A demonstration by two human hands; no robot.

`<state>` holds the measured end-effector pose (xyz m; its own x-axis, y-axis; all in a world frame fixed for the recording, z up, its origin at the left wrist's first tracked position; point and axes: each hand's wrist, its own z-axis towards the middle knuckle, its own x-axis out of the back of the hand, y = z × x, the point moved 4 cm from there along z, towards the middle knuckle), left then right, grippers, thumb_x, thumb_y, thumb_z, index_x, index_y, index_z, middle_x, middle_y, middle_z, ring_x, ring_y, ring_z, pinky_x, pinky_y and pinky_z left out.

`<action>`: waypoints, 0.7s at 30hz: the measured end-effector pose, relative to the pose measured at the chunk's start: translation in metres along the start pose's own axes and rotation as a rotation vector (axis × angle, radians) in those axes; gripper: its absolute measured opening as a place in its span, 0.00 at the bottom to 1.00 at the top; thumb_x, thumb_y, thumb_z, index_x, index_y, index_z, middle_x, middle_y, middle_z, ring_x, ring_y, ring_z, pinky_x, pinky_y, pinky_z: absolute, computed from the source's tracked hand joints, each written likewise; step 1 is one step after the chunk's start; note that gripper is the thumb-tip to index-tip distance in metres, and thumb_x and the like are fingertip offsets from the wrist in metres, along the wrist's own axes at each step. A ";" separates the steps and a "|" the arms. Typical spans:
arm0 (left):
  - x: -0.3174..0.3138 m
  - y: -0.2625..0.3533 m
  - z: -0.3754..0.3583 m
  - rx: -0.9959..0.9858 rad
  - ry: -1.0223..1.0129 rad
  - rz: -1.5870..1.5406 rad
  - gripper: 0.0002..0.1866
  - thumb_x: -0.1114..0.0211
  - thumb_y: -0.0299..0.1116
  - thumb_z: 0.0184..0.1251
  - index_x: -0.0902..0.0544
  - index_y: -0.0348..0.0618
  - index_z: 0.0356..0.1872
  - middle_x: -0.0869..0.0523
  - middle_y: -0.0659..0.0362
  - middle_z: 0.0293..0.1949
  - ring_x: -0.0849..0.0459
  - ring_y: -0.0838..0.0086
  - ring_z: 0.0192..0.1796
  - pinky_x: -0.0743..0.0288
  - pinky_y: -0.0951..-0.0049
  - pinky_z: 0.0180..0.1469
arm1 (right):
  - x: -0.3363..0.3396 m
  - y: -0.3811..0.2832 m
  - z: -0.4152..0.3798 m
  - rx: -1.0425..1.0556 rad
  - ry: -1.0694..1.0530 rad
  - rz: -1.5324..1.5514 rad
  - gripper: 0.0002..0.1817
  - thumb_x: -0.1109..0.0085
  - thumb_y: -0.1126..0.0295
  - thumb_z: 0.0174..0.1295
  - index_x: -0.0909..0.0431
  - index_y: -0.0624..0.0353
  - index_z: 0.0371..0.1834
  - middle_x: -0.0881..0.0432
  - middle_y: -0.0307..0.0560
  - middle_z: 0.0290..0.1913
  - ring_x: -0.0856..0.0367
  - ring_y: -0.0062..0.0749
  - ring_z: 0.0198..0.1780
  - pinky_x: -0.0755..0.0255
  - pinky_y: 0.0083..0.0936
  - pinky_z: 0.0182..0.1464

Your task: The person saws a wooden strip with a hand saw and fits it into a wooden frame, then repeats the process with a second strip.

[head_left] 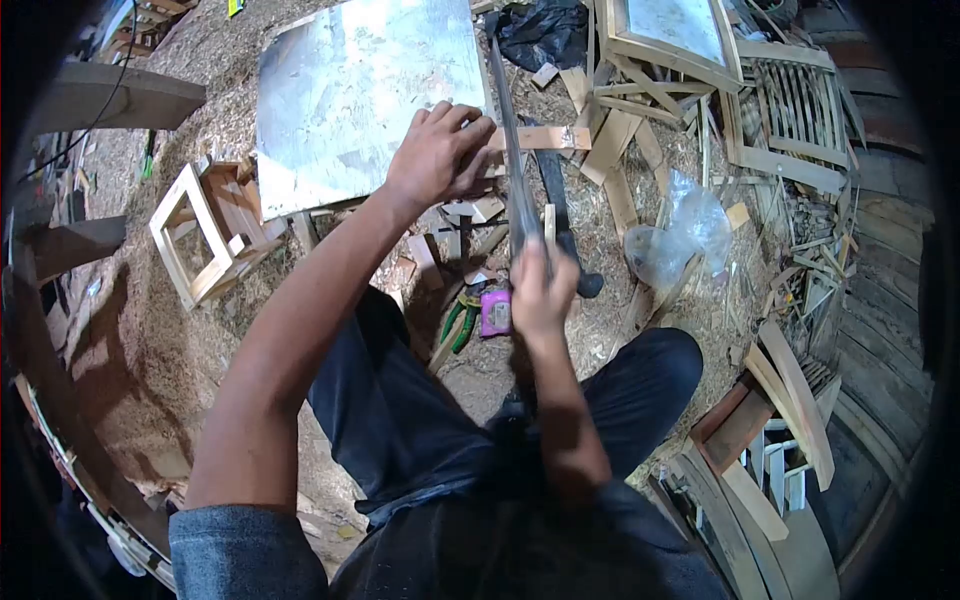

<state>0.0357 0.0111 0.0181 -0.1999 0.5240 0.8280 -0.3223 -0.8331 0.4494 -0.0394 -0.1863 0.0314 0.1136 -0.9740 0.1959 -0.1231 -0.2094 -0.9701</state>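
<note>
My right hand is closed around the handle end of a long hand saw, seen nearly edge-on and slightly blurred. Its blade points away from me and crosses a thin wooden strip. On the other side of the blade, my left hand has its fingers bent over the strip's near end, at the right edge of a grey-white board. The palm hides part of that grip. Below lie a purple tape measure and green-handled pliers, between my knees.
A small wooden frame box stands left of the board. To the right are a clear plastic bag, a framed panel and slatted wood pieces. Offcuts and shavings cover the floor. A black bag lies at the top.
</note>
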 end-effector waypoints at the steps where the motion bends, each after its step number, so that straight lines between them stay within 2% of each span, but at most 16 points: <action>1: -0.001 0.002 -0.002 -0.001 -0.008 0.006 0.16 0.35 0.39 0.68 0.17 0.45 0.53 0.18 0.52 0.51 0.22 0.56 0.50 0.30 0.58 0.53 | -0.006 -0.005 0.008 -0.009 0.021 -0.013 0.22 0.53 0.69 0.75 0.31 0.59 0.17 0.34 0.33 0.15 0.38 0.16 0.18 0.47 0.21 0.22; 5: 0.000 0.002 -0.001 -0.006 -0.006 -0.009 0.16 0.34 0.38 0.67 0.17 0.44 0.53 0.18 0.53 0.51 0.21 0.57 0.51 0.30 0.58 0.53 | 0.022 0.006 -0.052 0.027 0.013 0.031 0.24 0.50 0.64 0.75 0.33 0.57 0.16 0.35 0.32 0.14 0.38 0.17 0.17 0.45 0.21 0.22; 7: -0.001 0.003 0.000 -0.018 -0.017 0.008 0.16 0.35 0.38 0.68 0.17 0.44 0.53 0.18 0.53 0.51 0.21 0.57 0.51 0.29 0.58 0.54 | 0.016 -0.012 -0.048 -0.055 0.038 0.022 0.22 0.49 0.60 0.74 0.25 0.61 0.22 0.30 0.35 0.16 0.32 0.21 0.19 0.40 0.25 0.23; 9: -0.001 0.000 0.000 -0.010 -0.016 0.011 0.16 0.35 0.38 0.68 0.16 0.44 0.53 0.17 0.53 0.51 0.21 0.57 0.51 0.29 0.59 0.54 | 0.001 0.000 -0.010 -0.053 0.045 0.047 0.25 0.49 0.61 0.76 0.32 0.57 0.17 0.33 0.33 0.15 0.36 0.18 0.17 0.43 0.24 0.22; 10: 0.000 0.001 0.000 -0.014 0.016 0.024 0.16 0.35 0.38 0.69 0.16 0.44 0.53 0.17 0.53 0.51 0.21 0.57 0.51 0.29 0.59 0.53 | -0.004 -0.012 0.010 -0.006 0.029 -0.025 0.25 0.50 0.60 0.76 0.31 0.57 0.17 0.31 0.33 0.16 0.35 0.18 0.18 0.44 0.24 0.22; 11: 0.001 0.002 -0.002 0.000 0.001 0.027 0.16 0.35 0.38 0.69 0.16 0.44 0.53 0.17 0.53 0.50 0.21 0.58 0.51 0.29 0.59 0.53 | -0.005 -0.022 0.011 -0.005 0.002 -0.083 0.25 0.51 0.59 0.76 0.30 0.58 0.18 0.31 0.33 0.16 0.35 0.18 0.18 0.44 0.24 0.22; 13: 0.002 0.005 0.003 0.012 -0.015 0.027 0.16 0.36 0.39 0.69 0.16 0.44 0.53 0.17 0.53 0.50 0.21 0.58 0.51 0.29 0.59 0.52 | 0.008 -0.010 -0.018 -0.055 -0.005 -0.018 0.20 0.49 0.62 0.74 0.20 0.65 0.28 0.28 0.39 0.15 0.28 0.23 0.19 0.38 0.27 0.23; 14: 0.000 0.004 0.001 0.004 -0.004 0.013 0.16 0.36 0.39 0.69 0.16 0.44 0.53 0.17 0.53 0.50 0.21 0.58 0.51 0.29 0.59 0.52 | 0.020 -0.013 -0.040 -0.038 -0.031 -0.030 0.20 0.49 0.62 0.75 0.19 0.65 0.29 0.28 0.38 0.15 0.29 0.21 0.19 0.40 0.26 0.22; 17: 0.000 0.001 0.002 -0.013 -0.017 0.024 0.17 0.36 0.39 0.69 0.17 0.44 0.54 0.18 0.53 0.51 0.21 0.58 0.51 0.29 0.59 0.52 | 0.023 0.014 -0.047 -0.004 -0.011 0.040 0.20 0.48 0.61 0.75 0.18 0.65 0.30 0.28 0.37 0.15 0.30 0.19 0.18 0.41 0.25 0.21; 18: 0.000 0.002 0.002 -0.007 -0.029 0.002 0.17 0.36 0.40 0.69 0.17 0.44 0.54 0.18 0.52 0.51 0.21 0.57 0.51 0.30 0.59 0.52 | 0.013 0.004 -0.025 -0.069 -0.039 0.043 0.20 0.48 0.60 0.75 0.19 0.64 0.29 0.29 0.37 0.15 0.29 0.19 0.19 0.41 0.25 0.22; 19: 0.000 0.001 0.003 -0.012 -0.018 0.019 0.17 0.36 0.40 0.69 0.17 0.44 0.54 0.18 0.52 0.51 0.21 0.57 0.51 0.30 0.59 0.52 | 0.004 -0.011 0.001 -0.004 -0.017 -0.068 0.21 0.48 0.60 0.75 0.20 0.63 0.28 0.29 0.37 0.15 0.30 0.19 0.19 0.41 0.25 0.22; 21: -0.001 0.002 0.001 -0.021 -0.013 0.045 0.17 0.36 0.40 0.69 0.17 0.43 0.54 0.18 0.52 0.51 0.21 0.57 0.51 0.29 0.59 0.53 | -0.002 -0.004 0.012 -0.010 -0.028 -0.107 0.20 0.47 0.60 0.74 0.21 0.62 0.27 0.29 0.37 0.15 0.29 0.20 0.20 0.41 0.25 0.22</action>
<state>0.0360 0.0091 0.0182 -0.2025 0.4839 0.8514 -0.3324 -0.8517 0.4051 -0.0272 -0.1822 0.0331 0.1544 -0.9431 0.2944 -0.1184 -0.3135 -0.9422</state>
